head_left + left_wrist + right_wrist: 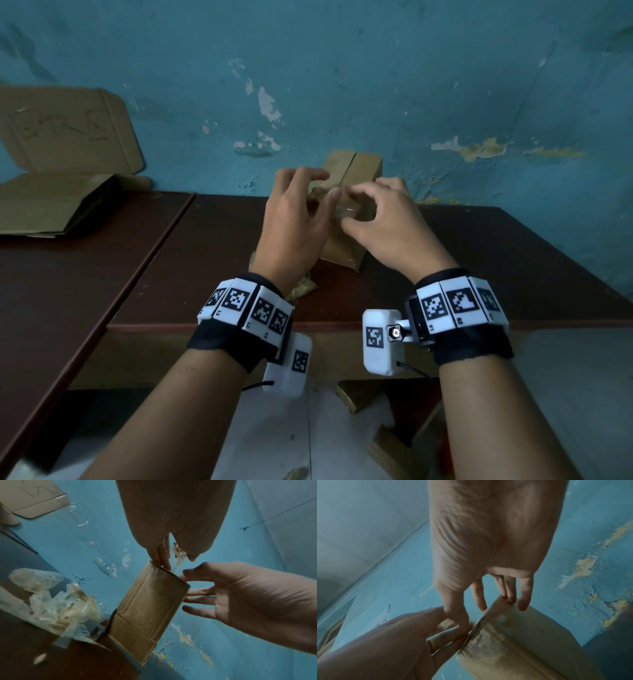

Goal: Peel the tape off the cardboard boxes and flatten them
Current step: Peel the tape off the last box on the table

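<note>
A small brown cardboard box (342,251) stands on end on the dark table (496,274) close to the wall; its top with a flap seam shows beyond my hands. My left hand (318,192) is at the box's near top edge (167,572) and pinches a loose strip of clear tape (178,555) between thumb and fingers. My right hand (370,202) holds the top of the box (522,642), fingers (511,597) over the far edge and thumb against my left hand (447,635). A bottom flap (109,623) hangs open.
A heap of crumpled peeled tape (65,608) lies on the table by my left wrist (303,291). Flattened cardboard (51,202) rests on the adjoining table at the left, one flap (68,130) leaning on the blue wall. More boxes (359,394) lie on the floor.
</note>
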`<state>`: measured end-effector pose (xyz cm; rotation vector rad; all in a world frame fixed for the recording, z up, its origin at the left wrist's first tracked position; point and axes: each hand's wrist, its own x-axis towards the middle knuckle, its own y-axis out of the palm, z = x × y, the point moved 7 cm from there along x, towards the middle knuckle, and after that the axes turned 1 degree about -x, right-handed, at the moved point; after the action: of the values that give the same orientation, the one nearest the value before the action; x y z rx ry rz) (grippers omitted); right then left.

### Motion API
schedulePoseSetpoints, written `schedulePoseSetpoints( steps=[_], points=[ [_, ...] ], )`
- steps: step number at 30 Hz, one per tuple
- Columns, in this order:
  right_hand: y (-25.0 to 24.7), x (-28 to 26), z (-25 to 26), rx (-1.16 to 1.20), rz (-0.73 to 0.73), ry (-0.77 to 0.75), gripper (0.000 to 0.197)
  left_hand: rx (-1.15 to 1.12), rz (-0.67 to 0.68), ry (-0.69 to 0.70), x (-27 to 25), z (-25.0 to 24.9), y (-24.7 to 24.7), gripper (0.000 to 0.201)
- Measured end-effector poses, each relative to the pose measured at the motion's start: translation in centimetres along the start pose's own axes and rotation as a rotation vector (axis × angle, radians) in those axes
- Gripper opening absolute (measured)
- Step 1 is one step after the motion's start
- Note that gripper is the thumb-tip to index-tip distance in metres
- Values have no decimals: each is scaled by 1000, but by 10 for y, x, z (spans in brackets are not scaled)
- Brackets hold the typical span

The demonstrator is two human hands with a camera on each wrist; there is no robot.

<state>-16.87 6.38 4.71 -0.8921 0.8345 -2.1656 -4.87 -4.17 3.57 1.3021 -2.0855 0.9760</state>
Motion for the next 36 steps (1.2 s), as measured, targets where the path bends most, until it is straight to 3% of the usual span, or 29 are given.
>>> schedulePoseSetpoints(
  steps=[8, 11, 15, 18, 21, 26, 33, 36],
  points=[
    [1, 2, -2, 7, -67, -9, 29, -188, -30, -125, -3, -1, -9, 17],
    [0, 3, -2, -1, -122, -10, 32, -233, -1, -147, -4, 4, -4, 9],
    [1, 5, -5, -52, -168, 14, 31, -253, 129, -190, -5, 12, 4, 26],
    [1, 4, -7, -55, -217, 34, 42, -228, 191, -164, -6, 13, 9, 32],
    [-3, 3, -10, 92, -294, 40, 54, -166, 178, -97, -5, 17, 12, 34],
    [-12, -1, -13, 114, -388, 18, 32, -81, 148, -39, -4, 20, 12, 33],
    [-12, 1, -12, 0, -337, -22, 9, -15, 164, 27, -4, 17, 11, 36],
    [-9, 2, -11, 9, -249, -42, 14, -48, 136, 17, -5, 20, 11, 35]
  ],
)
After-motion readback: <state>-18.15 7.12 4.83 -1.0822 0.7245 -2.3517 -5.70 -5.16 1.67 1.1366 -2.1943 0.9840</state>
